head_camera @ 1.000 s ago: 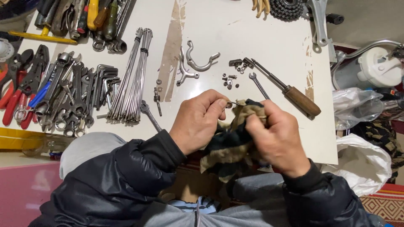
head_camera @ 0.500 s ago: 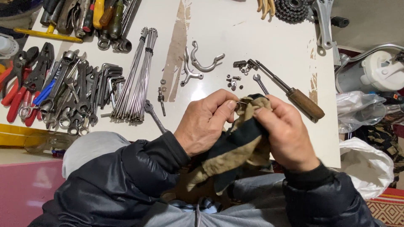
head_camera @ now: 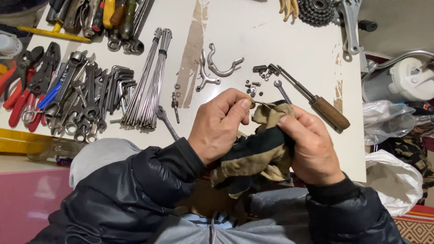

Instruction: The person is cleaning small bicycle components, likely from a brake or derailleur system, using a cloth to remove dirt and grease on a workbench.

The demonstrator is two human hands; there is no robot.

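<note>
Right, since a second ago I've raised the rag (head_camera: 262, 149) a bit and bunched it tighter: my right hand (head_camera: 312, 144) is now clenched round the tan and black cloth, thumb pressing it from above. My left hand (head_camera: 219, 124) pinches a small thin metal part (head_camera: 258, 103) between thumb and forefinger, its tip just poking into the top fold of the rag. Reads to me as wiping that part, stroke mid-way. Both hands sit at the near edge of the white table (head_camera: 253, 31), above my lap. Just beyond them: a wooden-handled screwdriver (head_camera: 316, 101) lying diagonally, a scatter of small nuts and bolts (head_camera: 253, 86), a curved brake arm (head_camera: 221, 68). Left of that, a bundle of spokes (head_camera: 149, 81), then a pile of wrenches (head_camera: 86, 99) and red-handled pliers (head_camera: 22, 95). Packaging: white plastic bags (head_camera: 393, 180) off the right edge, a white jug (head_camera: 407, 79) farther back on the right, a yellow tray (head_camera: 18, 142) at the near left. No labels I can make out.
</note>
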